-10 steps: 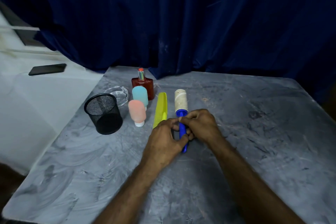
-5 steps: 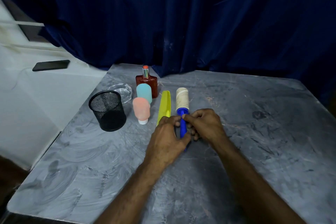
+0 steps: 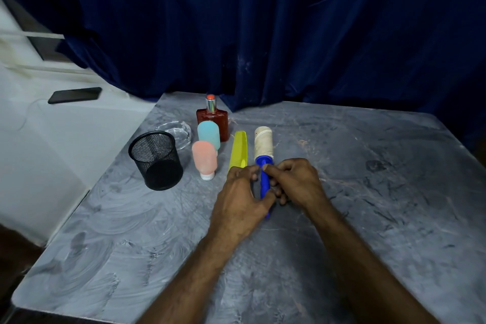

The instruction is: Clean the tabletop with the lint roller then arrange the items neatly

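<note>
- The right hand [image 3: 294, 181] sits at the middle of the tabletop [image 3: 368, 218], fingers curled in on the blue handle of the lint roller [image 3: 263, 158] from its right side, thumb tip resting near the collar where handle meets roll
- The left hand [image 3: 240, 200] mirrors it from the left, fingers bent round the same handle lower down; both hands appear to be grasping the handle, though whether they lift it or only steady it cannot be told
- The roller lies flat on the tabletop, long axis running from the near edge toward the far edge, the used, dirty sticky roll pointing away from the person and the handle end poking out toward them below the left palm
- Neither hand is nearer; the handle lies between them
- Just left of the roll, lying parallel, is a yellow comb [image 3: 238, 151], its near end hidden behind the left knuckles
- Further left stand a pink bottle [image 3: 204, 159], a blue bottle [image 3: 209, 134] and a red perfume bottle [image 3: 213, 119], closely grouped toward the far left corner
- Beyond them, a glass ashtray [image 3: 175, 130] and a black mesh cup [image 3: 155, 160] near the left edge
- Judgement: the arranging looks nearly done, and what remains is to square the roller's axis to the comb, a small twist about the handle
</note>
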A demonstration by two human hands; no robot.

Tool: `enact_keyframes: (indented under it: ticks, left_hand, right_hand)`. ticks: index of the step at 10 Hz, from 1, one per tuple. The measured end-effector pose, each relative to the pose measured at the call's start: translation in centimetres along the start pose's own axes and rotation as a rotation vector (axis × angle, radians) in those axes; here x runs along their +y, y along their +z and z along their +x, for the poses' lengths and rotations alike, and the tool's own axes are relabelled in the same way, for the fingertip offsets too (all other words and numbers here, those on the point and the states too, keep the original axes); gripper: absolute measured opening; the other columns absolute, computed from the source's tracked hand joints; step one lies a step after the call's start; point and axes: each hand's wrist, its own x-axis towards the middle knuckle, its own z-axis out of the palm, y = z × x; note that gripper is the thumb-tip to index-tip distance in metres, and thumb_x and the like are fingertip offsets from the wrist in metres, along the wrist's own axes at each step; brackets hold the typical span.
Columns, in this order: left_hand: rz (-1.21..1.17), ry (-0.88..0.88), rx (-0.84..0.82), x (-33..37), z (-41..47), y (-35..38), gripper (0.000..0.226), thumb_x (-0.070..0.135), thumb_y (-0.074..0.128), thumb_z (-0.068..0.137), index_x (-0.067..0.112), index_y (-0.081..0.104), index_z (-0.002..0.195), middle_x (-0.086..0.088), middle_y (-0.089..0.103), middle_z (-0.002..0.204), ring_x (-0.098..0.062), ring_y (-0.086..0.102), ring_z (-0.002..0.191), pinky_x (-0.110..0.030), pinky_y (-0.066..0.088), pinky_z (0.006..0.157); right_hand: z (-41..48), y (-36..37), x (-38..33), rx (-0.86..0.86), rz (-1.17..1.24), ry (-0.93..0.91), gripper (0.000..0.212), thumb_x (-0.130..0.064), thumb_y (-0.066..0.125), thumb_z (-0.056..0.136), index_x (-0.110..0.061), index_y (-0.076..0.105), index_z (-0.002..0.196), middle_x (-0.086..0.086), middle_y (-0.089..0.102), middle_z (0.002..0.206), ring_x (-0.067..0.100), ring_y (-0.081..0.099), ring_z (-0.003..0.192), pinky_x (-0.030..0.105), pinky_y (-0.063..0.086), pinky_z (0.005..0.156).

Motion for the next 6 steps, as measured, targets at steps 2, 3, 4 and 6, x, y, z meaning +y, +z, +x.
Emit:
enact_keyframes:
  ticks: [2, 3, 4, 6]
  left_hand:
    - [0.041, -0.039, -0.018, 0.1, -0.2, -0.2, 0.061, 0.043, 0.076, 0.090, 0.030, 0.057, 0.147, 0.006, 0.055, 0.134, -0.018, 0.066, 0.101, -0.037, 0.057, 0.091]
    - [0.051, -0.044, -0.029, 0.2, -0.2, -0.4, 0.062, 0.044, 0.075, 0.091, 0.031, 0.056, 0.148, 0.005, 0.054, 0.135, -0.019, 0.066, 0.101, -0.039, 0.058, 0.092]
    - [0.050, -0.042, -0.027, 0.2, -0.3, -0.5, 0.061, 0.043, 0.074, 0.091, 0.032, 0.055, 0.148, 0.005, 0.054, 0.136, -0.017, 0.066, 0.106, -0.039, 0.058, 0.094]
    - [-0.013, 0.060, 0.094, 1.3, -0.8, -0.8, 0.059, 0.039, 0.072, 0.092, 0.037, 0.053, 0.147, 0.010, 0.052, 0.132, -0.008, 0.063, 0.095, -0.039, 0.059, 0.085]
  right_hand:
    - [-0.1, -0.3, 0.2, 0.032, -0.020, -0.013, 0.037, -0.041, 0.072, 0.086, -0.010, 0.072, 0.065, 0.010, 0.070, 0.053, 0.021, 0.062, 0.038, 0.039, 0.058, 0.048]
    - [-0.4, -0.6, 0.3, 0.065, -0.025, -0.032, 0.036, -0.043, 0.071, 0.083, -0.012, 0.071, 0.066, 0.007, 0.069, 0.052, 0.021, 0.061, 0.038, 0.043, 0.059, 0.049]
    - [-0.7, -0.9, 0.3, 0.097, -0.028, -0.056, 0.036, -0.050, 0.072, 0.081, -0.016, 0.071, 0.067, 0.000, 0.068, 0.053, 0.017, 0.061, 0.039, 0.040, 0.058, 0.049]
    - [-1.4, -2.0, 0.1, 0.214, -0.122, -0.158, 0.023, -0.046, 0.071, 0.083, -0.023, 0.073, 0.082, -0.009, 0.076, 0.076, 0.012, 0.070, 0.070, 0.039, 0.062, 0.075]
